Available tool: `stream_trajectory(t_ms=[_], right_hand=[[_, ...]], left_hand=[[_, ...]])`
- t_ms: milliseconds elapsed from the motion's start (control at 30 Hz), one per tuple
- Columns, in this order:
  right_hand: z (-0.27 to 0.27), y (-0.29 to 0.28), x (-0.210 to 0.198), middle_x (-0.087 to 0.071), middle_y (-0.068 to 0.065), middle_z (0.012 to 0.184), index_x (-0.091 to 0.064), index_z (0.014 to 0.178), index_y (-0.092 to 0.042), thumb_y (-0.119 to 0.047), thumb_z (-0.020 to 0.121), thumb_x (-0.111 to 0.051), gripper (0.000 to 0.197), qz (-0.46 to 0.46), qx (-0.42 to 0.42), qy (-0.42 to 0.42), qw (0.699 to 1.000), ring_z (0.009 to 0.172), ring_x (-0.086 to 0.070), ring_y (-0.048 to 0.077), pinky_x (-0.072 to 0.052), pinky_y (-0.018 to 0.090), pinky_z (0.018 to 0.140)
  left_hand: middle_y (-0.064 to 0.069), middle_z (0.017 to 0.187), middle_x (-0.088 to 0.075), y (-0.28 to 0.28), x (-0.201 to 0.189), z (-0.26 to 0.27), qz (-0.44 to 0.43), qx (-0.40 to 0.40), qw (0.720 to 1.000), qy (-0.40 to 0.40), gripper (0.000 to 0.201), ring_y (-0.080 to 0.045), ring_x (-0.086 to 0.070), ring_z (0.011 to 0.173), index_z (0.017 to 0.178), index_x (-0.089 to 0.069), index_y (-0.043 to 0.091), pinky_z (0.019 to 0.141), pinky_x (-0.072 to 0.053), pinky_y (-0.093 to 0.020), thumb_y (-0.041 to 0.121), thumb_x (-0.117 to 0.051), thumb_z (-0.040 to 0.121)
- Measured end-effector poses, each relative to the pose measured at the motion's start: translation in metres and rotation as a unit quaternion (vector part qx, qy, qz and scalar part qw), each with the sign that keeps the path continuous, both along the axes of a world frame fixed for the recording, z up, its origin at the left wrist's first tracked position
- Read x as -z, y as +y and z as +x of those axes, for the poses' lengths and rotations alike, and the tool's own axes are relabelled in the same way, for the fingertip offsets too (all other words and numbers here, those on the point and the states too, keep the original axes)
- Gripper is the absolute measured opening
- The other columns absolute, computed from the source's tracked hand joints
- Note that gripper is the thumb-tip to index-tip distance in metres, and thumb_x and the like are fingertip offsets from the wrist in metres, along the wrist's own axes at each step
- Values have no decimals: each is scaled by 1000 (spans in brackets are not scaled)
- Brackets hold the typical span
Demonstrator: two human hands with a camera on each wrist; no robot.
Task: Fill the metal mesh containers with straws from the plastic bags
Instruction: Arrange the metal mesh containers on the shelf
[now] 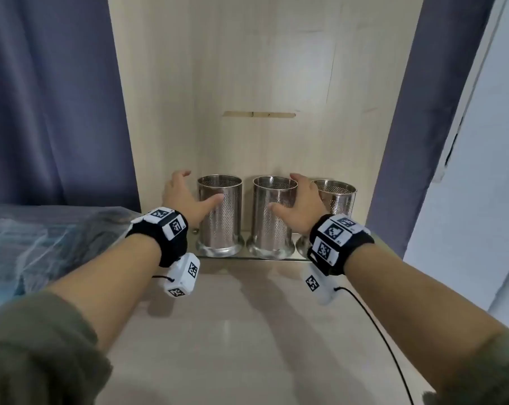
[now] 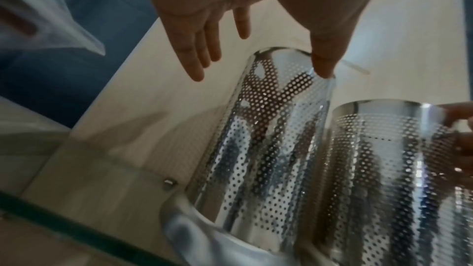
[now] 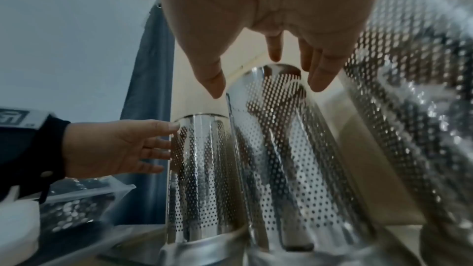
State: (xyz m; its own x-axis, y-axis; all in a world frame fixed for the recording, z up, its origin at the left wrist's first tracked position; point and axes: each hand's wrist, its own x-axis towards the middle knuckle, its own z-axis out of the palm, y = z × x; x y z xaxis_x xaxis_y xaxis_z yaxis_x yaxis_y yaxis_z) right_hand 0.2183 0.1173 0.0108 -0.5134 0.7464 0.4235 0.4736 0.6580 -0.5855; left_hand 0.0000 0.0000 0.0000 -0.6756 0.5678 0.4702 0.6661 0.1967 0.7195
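Flanking two mesh containers (image 1: 220, 214) near the shelf edge (image 1: 247, 259), both hands (image 1: 186, 197) spread, grasping nothing.

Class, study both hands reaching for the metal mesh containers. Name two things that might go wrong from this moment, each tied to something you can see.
1. The left hand and right hand are open around the left container and middle container; the polished walls may slip in a loose grip.
2. The right container stands close behind the right hand, so lifting could knock it over.
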Motion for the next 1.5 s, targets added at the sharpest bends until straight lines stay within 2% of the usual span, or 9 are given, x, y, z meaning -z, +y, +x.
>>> stream_trajectory(t_ms=[133,267,433,733,900,967,1133,1267,1500], right_hand=[[-19,2,8,-25,15,156,-15,155,-13,-46,80,-76,102,-39,19,56,997,144,-28,28,-27,41,116],[-36,12,12,-29,12,156,-11,156,-13,-50,70,-84,119,-76,32,134,988,143,-30,26,-28,41,118],[-49,21,24,-45,6,144,-16,153,-20,-47,62,-88,120,-113,40,188,975,130,-48,23,-41,42,110],[-39,20,21,-49,5,139,-25,150,-14,-41,65,-90,111,-97,38,166,980,126,-50,22,-41,34,108],[-34,15,19,-51,6,138,-27,150,-12,-41,66,-89,108,-93,44,156,982,126,-50,22,-34,21,95],[-32,10,18,-52,6,138,-26,150,-13,-42,66,-89,109,-91,46,154,983,126,-51,22,-35,21,95],[-30,-13,20,-52,1,141,-27,151,-17,-45,64,-88,111,-64,36,179,981,128,-51,19,-37,23,101],[-28,-40,20,-51,-3,142,-28,151,-20,-48,61,-88,112,-26,-1,198,980,126,-52,15,-41,33,110],[-11,-92,29,-54,-6,136,-29,150,-21,-44,62,-90,111,-26,-101,173,979,116,-56,10,-44,25,102]], left_hand=[[-15,146,-43,8,4,-3,-31,54,995,-75,119,-31,-45,131,149,-15,19,110,-36,-44,50,-88,60],[-9,145,-48,20,8,2,-40,66,995,-56,126,-28,-49,129,151,-8,17,105,-36,-34,50,-88,59],[-8,142,-50,27,12,5,-25,57,997,-51,126,-27,-53,125,150,-9,20,106,-42,-39,52,-88,58],[-4,136,-51,-17,12,13,32,31,999,-19,116,-19,-53,120,145,-23,16,100,-42,-28,45,-91,56],[2,126,-54,-71,6,13,72,-3,997,-19,109,-15,-54,113,139,-28,19,97,-42,-28,50,-90,55],[5,119,-55,-92,9,13,66,0,997,-33,109,-16,-56,110,136,-30,20,97,-44,-30,52,-89,51],[6,114,-51,-127,28,14,13,-20,999,-33,101,-12,-51,103,138,-30,17,88,-38,-24,38,-91,59],[4,114,-51,-135,45,9,-13,-28,998,-46,101,-13,-51,102,135,-32,16,89,-40,-25,36,-93,57],[2,115,-52,-136,72,7,-12,-7,996,-91,108,-16,-54,104,137,-30,14,87,-42,-27,25,-96,52]])
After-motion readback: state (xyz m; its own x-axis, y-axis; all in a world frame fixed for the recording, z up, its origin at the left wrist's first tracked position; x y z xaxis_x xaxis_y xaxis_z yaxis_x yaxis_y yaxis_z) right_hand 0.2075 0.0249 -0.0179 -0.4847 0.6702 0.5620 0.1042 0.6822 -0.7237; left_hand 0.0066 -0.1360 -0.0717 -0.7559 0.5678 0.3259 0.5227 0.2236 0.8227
